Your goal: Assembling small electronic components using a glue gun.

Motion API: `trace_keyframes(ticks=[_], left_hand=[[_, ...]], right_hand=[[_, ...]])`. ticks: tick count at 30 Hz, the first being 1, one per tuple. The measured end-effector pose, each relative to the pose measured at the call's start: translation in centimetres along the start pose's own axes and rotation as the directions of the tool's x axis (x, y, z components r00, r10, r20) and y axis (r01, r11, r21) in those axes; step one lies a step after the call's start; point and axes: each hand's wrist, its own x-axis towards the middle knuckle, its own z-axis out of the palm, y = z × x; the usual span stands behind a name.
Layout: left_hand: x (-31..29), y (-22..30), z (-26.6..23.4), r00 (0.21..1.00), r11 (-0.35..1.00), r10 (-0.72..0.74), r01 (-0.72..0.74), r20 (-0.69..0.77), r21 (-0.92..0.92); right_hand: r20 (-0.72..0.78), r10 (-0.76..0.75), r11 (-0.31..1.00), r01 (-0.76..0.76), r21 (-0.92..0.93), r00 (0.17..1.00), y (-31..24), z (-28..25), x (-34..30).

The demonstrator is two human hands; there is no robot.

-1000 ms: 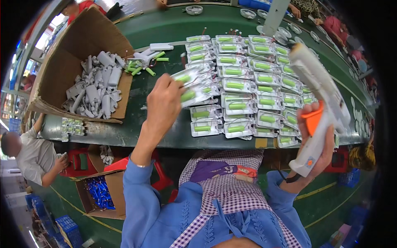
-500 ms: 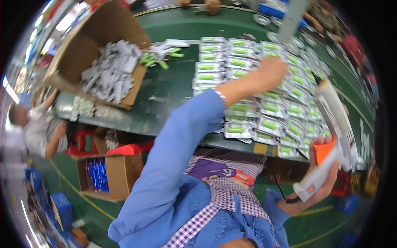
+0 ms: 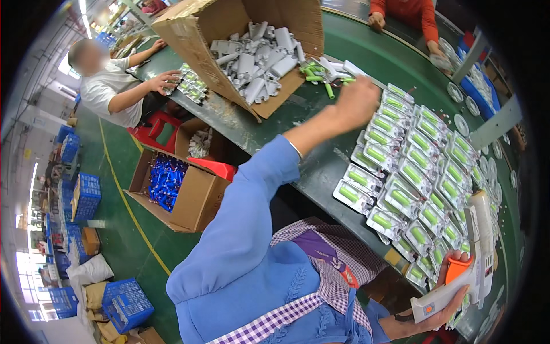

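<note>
My left hand (image 3: 356, 104) reaches across the table to the far left edge of the packs. Its fingers point away and are blurred, so whether they hold anything cannot be told. Just beyond it lies a long white plastic piece (image 3: 354, 69). Several clear plastic trays with green cylindrical cells (image 3: 421, 172) stand in slanted rows in front of me. At the right, my right hand (image 3: 452, 298) is wrapped round the handle of a white glue gun (image 3: 478, 246) with an orange trigger (image 3: 456, 267). The gun's barrel points away over the trays' right edge.
A cardboard box (image 3: 189, 40) of white plastic housings lies tipped on the green table (image 3: 321, 143), with loose green cells (image 3: 312, 71) beside it. Below stands a box of blue cells (image 3: 167, 182). A co-worker (image 3: 109, 86) sits left; another in orange (image 3: 427, 23) works opposite.
The view has swung left. My left hand has moved from above the middle of the trays to their far left edge, near the white piece. My right hand still grips the glue gun.
</note>
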Motion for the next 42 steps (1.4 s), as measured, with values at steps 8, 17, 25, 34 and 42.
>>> trace_keyframes(ticks=[8, 17, 25, 34, 42], left_hand=[[3.9, -14.4, 2.1, 0.955, 0.992, -0.055, 0.018, 0.292, 0.128], [5.1, -14.6, 5.3, 0.783, 0.995, -0.053, -0.009, 0.620, 0.097], [-0.5, -11.0, 2.3, 0.794, 0.968, 0.121, -0.228, 0.595, 0.108], [2.1, -6.8, 1.6, 0.795, 0.992, -0.129, 0.104, 0.593, 0.076], [0.0, -2.4, 5.6, 0.879, 0.973, -0.194, 0.228, 0.436, -0.027]], right_hand=[[0.283, 0.142, 0.990, -0.131, -0.061, 0.948, 1.6, 1.7, 0.8], [0.212, 0.157, 0.979, -0.124, -0.161, 0.965, 2.5, 2.7, 1.5], [0.164, 0.212, 0.969, -0.186, -0.162, 0.963, 4.2, 3.6, 2.1], [0.138, 0.235, 0.965, -0.214, -0.151, 0.962, 4.6, 3.3, 0.6], [0.214, 0.264, 0.963, -0.245, -0.110, 0.940, 6.6, 3.9, 1.1]])
